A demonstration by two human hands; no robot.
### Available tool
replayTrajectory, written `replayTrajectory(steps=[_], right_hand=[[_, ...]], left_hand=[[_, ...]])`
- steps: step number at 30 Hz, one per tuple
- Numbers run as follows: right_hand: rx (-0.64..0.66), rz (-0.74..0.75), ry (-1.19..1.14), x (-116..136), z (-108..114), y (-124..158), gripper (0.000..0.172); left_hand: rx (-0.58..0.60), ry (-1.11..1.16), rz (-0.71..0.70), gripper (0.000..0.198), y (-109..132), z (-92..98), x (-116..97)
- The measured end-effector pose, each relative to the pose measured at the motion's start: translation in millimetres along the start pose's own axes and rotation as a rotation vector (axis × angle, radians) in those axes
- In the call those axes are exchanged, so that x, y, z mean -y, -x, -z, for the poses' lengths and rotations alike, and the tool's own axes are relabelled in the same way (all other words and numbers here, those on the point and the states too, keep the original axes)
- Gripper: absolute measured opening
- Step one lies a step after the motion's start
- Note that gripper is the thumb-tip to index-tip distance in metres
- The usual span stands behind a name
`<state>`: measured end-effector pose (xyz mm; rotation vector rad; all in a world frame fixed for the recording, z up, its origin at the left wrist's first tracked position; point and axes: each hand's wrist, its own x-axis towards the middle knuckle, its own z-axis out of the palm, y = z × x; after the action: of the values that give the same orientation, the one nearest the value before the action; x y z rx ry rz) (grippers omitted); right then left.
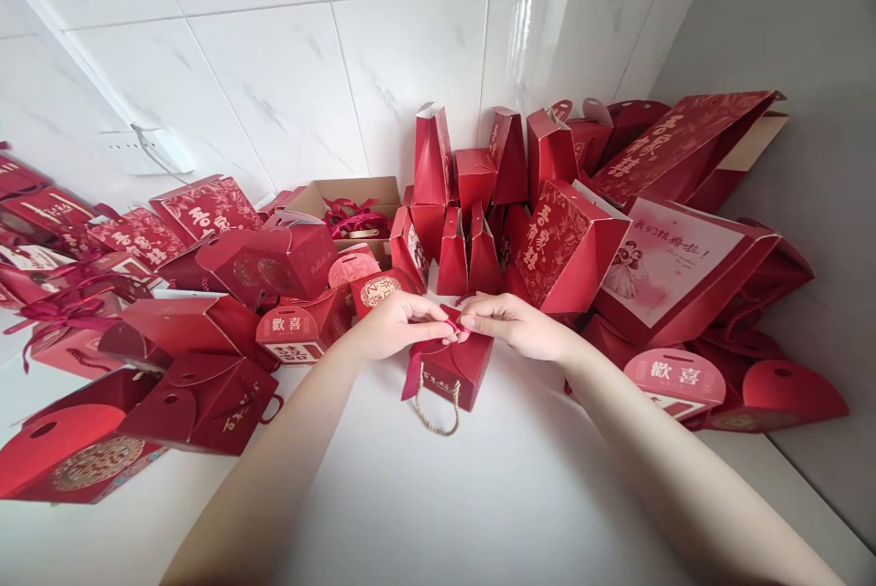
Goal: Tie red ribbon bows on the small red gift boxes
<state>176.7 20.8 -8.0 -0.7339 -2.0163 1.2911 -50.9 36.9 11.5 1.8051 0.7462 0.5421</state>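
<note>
A small red gift box with a rope handle stands on the white table in the middle. A dark red ribbon hangs over its top and left side. My left hand pinches the ribbon above the box. My right hand pinches the ribbon's other part, fingertips nearly meeting the left ones.
Many red gift boxes and bags lie piled around: flat and folded ones at the left, upright small boxes behind, large bags at the right. An open cardboard carton holds ribbons. Tiled walls close the back and right.
</note>
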Motion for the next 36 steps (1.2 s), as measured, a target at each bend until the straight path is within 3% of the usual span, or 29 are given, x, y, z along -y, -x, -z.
replayTrajectory(steps=[4, 9, 15, 25, 31, 36], right_hand=[[-0.055, -0.070, -0.108, -1.7, -0.3, -0.7, 0.040], [-0.124, -0.189, -0.018, 23.8, -5.2, 9.0, 0.040], [-0.160, -0.129, 0.006, 40.1, -9.3, 14.8, 0.038], [0.111, -0.064, -0.037, 5.4, 5.0, 4.7, 0.037], [0.244, -0.033, -0.034, 11.4, 6.3, 5.2, 0.032], [0.221, -0.049, 0.080, 12.4, 4.4, 5.6, 0.035]], left_hand=[[-0.043, -0.038, -0.018, 0.024, -2.2, -1.0, 1.9], [-0.177, -0.074, 0.011, 0.024, 1.4, -3.0, -8.5], [-0.165, -0.060, -0.036, 0.022, 4.9, -6.7, -21.5], [0.044, -0.101, 0.046, 0.022, -1.9, 6.2, 12.9], [0.060, -0.126, 0.053, 0.023, -1.2, 7.1, 13.4], [0.061, -0.191, 0.046, 0.019, -1.1, 7.5, 10.7]])
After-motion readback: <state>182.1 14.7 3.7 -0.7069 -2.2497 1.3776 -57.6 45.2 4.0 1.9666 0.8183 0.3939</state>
